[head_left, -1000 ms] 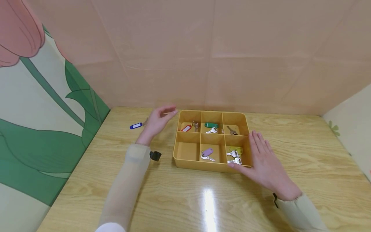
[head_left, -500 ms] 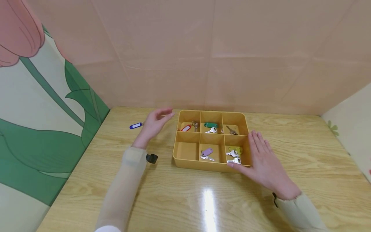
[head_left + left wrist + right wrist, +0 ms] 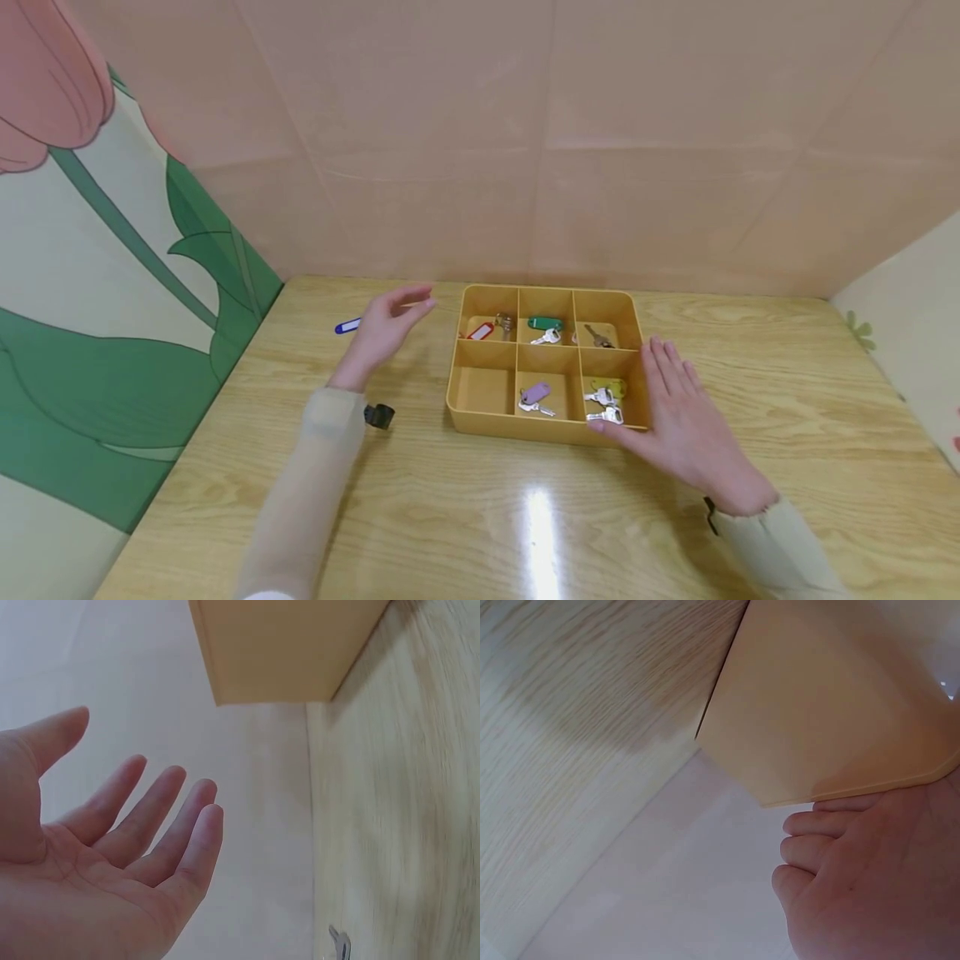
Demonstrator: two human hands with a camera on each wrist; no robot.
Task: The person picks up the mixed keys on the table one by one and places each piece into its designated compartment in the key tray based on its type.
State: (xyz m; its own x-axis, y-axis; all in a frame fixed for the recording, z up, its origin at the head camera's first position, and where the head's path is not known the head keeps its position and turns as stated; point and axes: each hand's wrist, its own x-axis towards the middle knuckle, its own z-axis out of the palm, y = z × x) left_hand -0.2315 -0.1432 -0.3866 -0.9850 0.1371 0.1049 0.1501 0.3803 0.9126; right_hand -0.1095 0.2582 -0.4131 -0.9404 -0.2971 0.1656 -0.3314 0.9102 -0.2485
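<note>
My left hand (image 3: 381, 335) hovers left of the yellow divided organizer box (image 3: 491, 425), its fingers relaxed and holding nothing, as the left wrist view also shows. Partly behind that hand lies a blue key tag (image 3: 347, 326); its key is hidden in the head view, but a bit of a metal key (image 3: 340, 942) shows at the bottom of the left wrist view. My right hand (image 3: 690, 425) rests against the box's front right corner, fingers straight along the right rim, thumb at the front rim.
Back row of the box: red-tagged keys (image 3: 482, 332), a green-tagged key (image 3: 545, 323), a darker key (image 3: 598, 337). Front row: a bare left compartment (image 3: 486, 390), a purple-tagged key (image 3: 536, 393), silver keys (image 3: 602, 397) with a yellow tag. A wall stands behind the wooden table (image 3: 420, 500).
My left hand has drifted left and slightly toward me, away from the box, covering more of the blue-tagged key. The right hand and the box have stayed in place.
</note>
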